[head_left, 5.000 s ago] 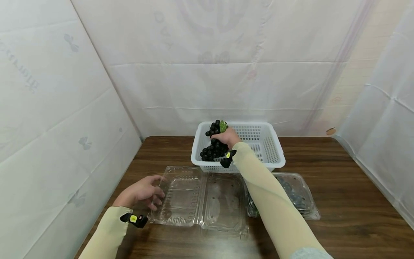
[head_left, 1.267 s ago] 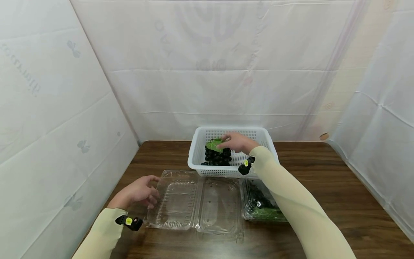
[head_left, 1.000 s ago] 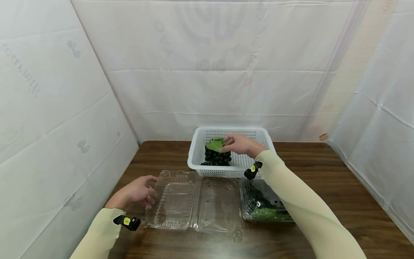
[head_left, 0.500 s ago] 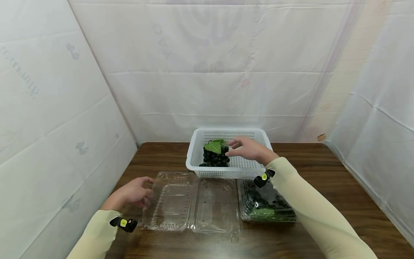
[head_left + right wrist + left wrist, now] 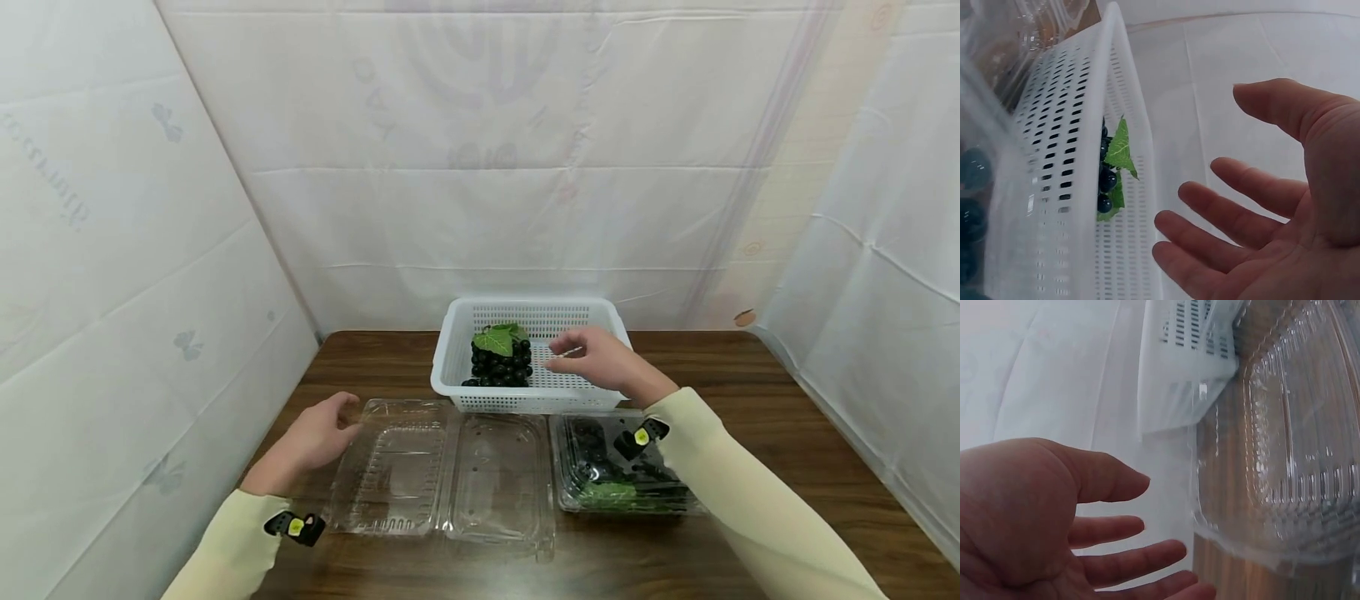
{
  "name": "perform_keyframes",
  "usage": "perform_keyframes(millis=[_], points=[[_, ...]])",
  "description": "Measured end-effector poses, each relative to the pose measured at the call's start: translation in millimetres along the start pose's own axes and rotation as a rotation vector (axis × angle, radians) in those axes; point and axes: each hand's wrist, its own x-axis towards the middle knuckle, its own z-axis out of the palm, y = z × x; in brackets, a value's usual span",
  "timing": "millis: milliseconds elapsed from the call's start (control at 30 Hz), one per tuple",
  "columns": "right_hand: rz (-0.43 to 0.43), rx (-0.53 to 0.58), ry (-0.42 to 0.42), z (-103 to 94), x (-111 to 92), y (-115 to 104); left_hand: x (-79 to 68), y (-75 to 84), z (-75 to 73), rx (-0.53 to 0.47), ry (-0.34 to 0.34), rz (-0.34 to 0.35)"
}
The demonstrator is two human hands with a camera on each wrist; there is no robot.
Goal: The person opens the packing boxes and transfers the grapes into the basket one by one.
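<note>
Dark grapes [image 5: 501,367] with green leaves [image 5: 495,340] lie in the left half of a white perforated basket [image 5: 442,360]. My right hand [image 5: 596,358] hovers over the basket's right side, fingers spread and holding nothing, apart from the grapes. In the right wrist view its fingers [image 5: 1222,219] are loosely extended. My left hand [image 5: 318,433] is by the left edge of an open clear plastic clamshell box [image 5: 405,467], with nothing in its grasp. The left wrist view shows the thumb and fingers [image 5: 1129,562] relaxed, apart from the box.
A closed clear clamshell [image 5: 622,467] with dark grapes and green leaves inside stands right of the open box, in front of the basket. All of it rests on a dark wooden table [image 5: 780,433]. White sheeting [image 5: 480,208] hangs behind and at both sides.
Five seconds ago my right hand gripped the grapes at the basket; it has let go of them there and drawn back rightwards. My left hand has just lifted slightly from beside the open box.
</note>
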Motion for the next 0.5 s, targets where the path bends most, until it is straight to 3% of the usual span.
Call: perform_keyframes(millis=[267,500], points=[[-0.049,-0.005,0.059,8.5,-22.4,9.3,-8.0,27.4,7.1,0.028,0.060,0.063],[-0.081,-0.032,0.082,15.3,-41.9,19.2,-7.3,47.3,20.7,0.020,0.127,0.178]])
